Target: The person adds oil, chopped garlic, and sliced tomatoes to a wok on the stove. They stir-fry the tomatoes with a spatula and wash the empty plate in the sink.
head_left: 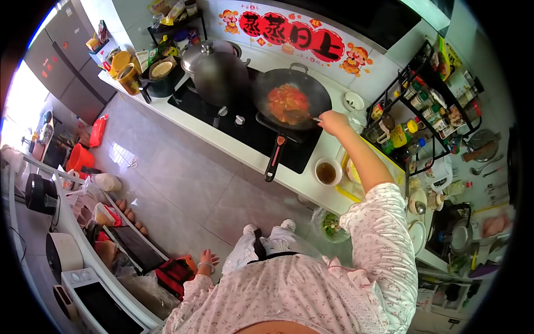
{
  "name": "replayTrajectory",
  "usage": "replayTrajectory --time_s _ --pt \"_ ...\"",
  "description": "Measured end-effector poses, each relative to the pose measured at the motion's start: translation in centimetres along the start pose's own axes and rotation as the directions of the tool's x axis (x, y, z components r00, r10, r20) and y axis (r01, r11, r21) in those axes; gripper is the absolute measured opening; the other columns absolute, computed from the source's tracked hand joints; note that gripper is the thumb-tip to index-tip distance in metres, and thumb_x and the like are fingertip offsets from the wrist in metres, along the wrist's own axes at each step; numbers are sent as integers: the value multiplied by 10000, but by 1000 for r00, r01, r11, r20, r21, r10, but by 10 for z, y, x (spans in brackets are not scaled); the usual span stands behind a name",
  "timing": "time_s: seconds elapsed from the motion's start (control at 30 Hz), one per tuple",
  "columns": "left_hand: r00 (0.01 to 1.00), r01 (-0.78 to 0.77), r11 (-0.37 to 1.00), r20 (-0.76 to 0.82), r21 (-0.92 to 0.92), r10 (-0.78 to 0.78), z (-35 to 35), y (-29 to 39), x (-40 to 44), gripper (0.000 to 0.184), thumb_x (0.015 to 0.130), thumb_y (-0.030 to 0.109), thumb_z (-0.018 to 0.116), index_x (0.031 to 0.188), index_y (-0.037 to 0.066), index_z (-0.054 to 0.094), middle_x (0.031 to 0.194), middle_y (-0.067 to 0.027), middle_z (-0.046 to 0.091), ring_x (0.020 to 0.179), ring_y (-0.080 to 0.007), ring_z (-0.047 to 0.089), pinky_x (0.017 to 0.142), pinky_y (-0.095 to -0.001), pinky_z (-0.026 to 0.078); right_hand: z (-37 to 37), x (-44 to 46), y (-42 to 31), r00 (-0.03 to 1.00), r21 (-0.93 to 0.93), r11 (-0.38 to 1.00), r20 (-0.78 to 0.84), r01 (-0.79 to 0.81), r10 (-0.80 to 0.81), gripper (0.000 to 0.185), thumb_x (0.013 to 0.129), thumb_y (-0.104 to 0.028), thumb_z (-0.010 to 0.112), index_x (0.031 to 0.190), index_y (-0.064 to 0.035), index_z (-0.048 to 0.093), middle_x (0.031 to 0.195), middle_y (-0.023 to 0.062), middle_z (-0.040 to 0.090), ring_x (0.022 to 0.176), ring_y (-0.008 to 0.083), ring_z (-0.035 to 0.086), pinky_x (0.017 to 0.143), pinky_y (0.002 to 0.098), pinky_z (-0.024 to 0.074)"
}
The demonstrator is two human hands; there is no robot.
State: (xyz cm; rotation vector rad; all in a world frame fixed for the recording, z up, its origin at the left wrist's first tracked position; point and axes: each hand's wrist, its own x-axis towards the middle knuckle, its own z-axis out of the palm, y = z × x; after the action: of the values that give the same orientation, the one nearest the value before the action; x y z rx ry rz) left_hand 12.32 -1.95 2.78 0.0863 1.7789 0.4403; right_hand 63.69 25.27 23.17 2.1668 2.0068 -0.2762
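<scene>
My right hand (334,122) is closed around the handle of a spatula (314,119), whose far end reaches into the wok. Red, chunky food, which looks like cooked tomato, (286,100) lies in the dark wok (320,92). The wok stands on the right side of the black cooktop (250,146), its black and red handle (275,158) pointing toward me. My left hand (207,260) hangs low at my side with its fingers apart, holding nothing, near a red and black bag (175,276). A white bowl of brown liquid (328,172) sits on the counter below my right forearm.
A lidded steel pot (207,53) occupies the left burner, partly blurred. On the right stands a black rack (414,106) with bottles and jars. A yellow-rimmed tray (347,194) lies by my forearm. Below the counter edge is a bag of greens (331,224). A microwave (103,303) stands lower left.
</scene>
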Motion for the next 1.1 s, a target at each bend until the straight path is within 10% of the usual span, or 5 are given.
replayTrajectory --time_s 0.37,0.6,1.1 --pt "1000 -18 1000 5 -1 18 -14 -6 1 397 771 375 396 1097 167 303 903 -110 487 652 -267 530 528 -388 435 -30 2 22 997 134 988 -36 74 -70 230 689 -286 520 800 -93 575 794 99 561 738 247 536 618 367 425" --pt "1000 -2 999 -20 46 3 -18 3 -7 392 788 364 380 1111 175 264 928 -132 486 719 -300 520 576 -429 434 1 51 -25 967 219 947 -42 -236 251 277 743 -285 465 880 -61 553 905 137 535 845 276 514 703 358 410" --pt "1000 14 999 10 -47 -14 -24 -6 11 399 780 358 386 1118 175 281 864 -108 495 646 -261 524 531 -388 442 8 17 -13 994 119 992 -100 52 -40 228 709 -265 481 803 -77 569 793 131 556 758 283 533 632 376 427"
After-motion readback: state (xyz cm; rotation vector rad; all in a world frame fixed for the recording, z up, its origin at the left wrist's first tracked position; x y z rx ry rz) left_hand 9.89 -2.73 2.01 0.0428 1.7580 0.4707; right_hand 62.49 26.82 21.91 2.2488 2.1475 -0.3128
